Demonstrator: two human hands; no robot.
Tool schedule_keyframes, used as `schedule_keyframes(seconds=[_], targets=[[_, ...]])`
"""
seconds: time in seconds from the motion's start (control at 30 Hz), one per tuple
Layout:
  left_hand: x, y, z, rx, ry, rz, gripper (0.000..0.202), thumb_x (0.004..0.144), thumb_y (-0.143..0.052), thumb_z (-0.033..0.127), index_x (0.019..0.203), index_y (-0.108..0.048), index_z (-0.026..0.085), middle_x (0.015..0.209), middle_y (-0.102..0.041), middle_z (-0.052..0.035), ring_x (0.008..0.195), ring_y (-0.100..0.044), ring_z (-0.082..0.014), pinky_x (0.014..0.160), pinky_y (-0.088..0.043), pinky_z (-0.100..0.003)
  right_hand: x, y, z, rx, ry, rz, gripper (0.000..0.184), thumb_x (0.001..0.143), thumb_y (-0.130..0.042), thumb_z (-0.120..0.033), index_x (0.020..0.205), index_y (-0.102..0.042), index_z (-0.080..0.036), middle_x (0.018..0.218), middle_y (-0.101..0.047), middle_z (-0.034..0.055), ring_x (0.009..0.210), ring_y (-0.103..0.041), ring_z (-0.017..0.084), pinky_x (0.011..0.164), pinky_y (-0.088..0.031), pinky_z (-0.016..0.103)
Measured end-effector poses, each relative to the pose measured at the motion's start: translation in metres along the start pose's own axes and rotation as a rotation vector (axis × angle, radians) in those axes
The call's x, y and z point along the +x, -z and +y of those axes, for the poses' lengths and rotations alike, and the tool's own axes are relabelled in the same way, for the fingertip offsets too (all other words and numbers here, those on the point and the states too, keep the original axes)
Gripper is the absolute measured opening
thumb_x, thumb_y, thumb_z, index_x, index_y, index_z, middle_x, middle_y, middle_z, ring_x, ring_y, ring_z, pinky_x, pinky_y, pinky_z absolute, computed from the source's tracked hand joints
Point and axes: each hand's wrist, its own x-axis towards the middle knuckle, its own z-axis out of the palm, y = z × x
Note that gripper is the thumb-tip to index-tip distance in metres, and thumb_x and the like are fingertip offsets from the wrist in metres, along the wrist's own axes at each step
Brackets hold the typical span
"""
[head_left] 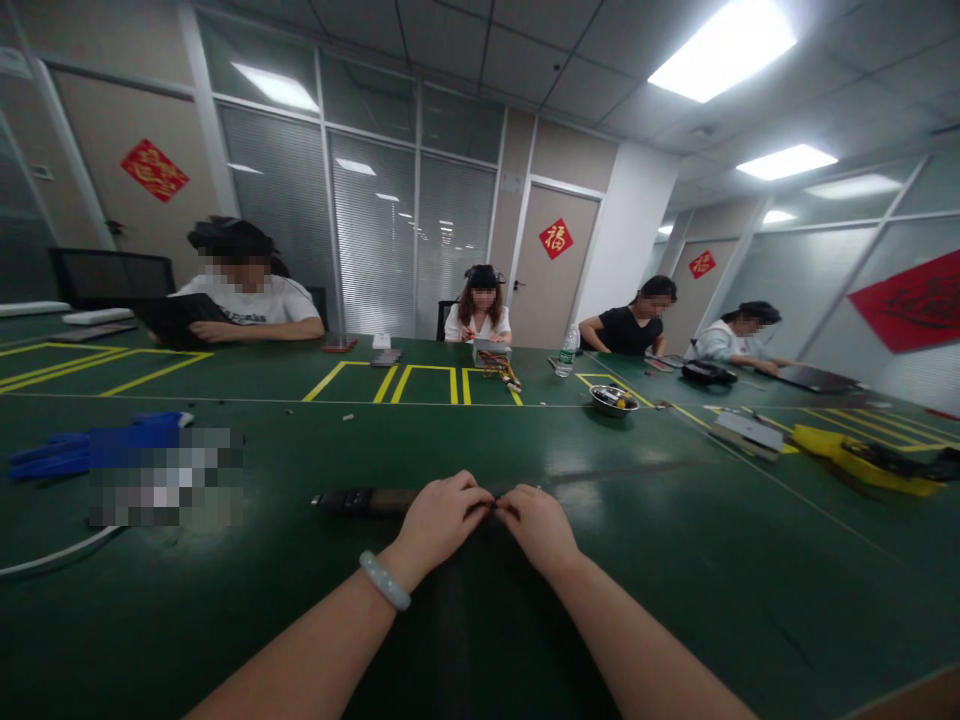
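My left hand point(441, 522) and my right hand point(537, 524) meet at the middle of the green table point(675, 560), fingers curled and pinched together over a small dark thing I cannot make out. A long dark flat object point(360, 500) lies on the table and runs left from under my left hand. A pale bracelet point(385, 580) sits on my left wrist. A dark strip stretches from my hands back toward me.
Blue gloves point(90, 445) and a white cable point(45, 557) lie at the left. A metal bowl point(613, 400), a water bottle point(568, 350), coloured wires point(501, 368) and yellow tools point(862, 460) lie further off. Several people sit along the far side.
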Motion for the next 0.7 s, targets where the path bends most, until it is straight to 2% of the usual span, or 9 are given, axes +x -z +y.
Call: schedule_keyframes(seconds=[0.13, 0.37, 0.63, 0.7], targets=[[0.0013, -0.0023, -0.0004, -0.015, 0.012, 0.019, 0.020, 0.094, -0.050, 0.033, 0.107, -0.066, 0.033, 0.101, -0.058, -0.0003, 0.091, -0.057, -0.0178, 0.079, -0.041, -0.031, 0.0001, -0.0011, 0.0007, -0.017, 0.027, 0.011, 0.015, 0.089, -0.055, -0.025, 0.090, -0.070, -0.023, 0.091, -0.068, 0.0011, 0.086, -0.060, 0.014, 0.080, -0.041, 0.024], [0.0019, -0.0035, 0.0036, -0.030, 0.068, 0.045, 0.017, 0.093, -0.050, 0.029, 0.098, -0.066, 0.028, 0.100, -0.059, -0.0002, 0.091, -0.057, -0.0177, 0.078, -0.040, -0.031, -0.0006, -0.0017, -0.0037, -0.047, 0.008, 0.034, 0.009, 0.087, -0.060, -0.025, 0.090, -0.069, -0.024, 0.092, -0.068, -0.0013, 0.088, -0.061, 0.013, 0.081, -0.041, 0.023], [0.0027, -0.0028, 0.0061, -0.022, 0.099, 0.048, 0.016, 0.092, -0.050, 0.029, 0.096, -0.066, 0.028, 0.099, -0.060, 0.0000, 0.092, -0.057, -0.0182, 0.077, -0.039, -0.032, 0.0018, 0.0022, -0.0054, -0.150, 0.055, 0.036, 0.010, 0.087, -0.060, -0.028, 0.088, -0.070, -0.024, 0.092, -0.069, 0.0013, 0.091, -0.059, 0.017, 0.084, -0.042, 0.029], [0.0029, -0.0029, 0.0052, -0.017, 0.104, 0.037, 0.016, 0.092, -0.050, 0.030, 0.097, -0.065, 0.028, 0.100, -0.060, -0.0003, 0.092, -0.057, -0.0178, 0.078, -0.040, -0.032, 0.0043, 0.0013, -0.0030, -0.159, 0.073, 0.040, 0.010, 0.087, -0.061, -0.028, 0.089, -0.071, -0.025, 0.097, -0.069, 0.0022, 0.095, -0.059, 0.018, 0.086, -0.042, 0.030]])
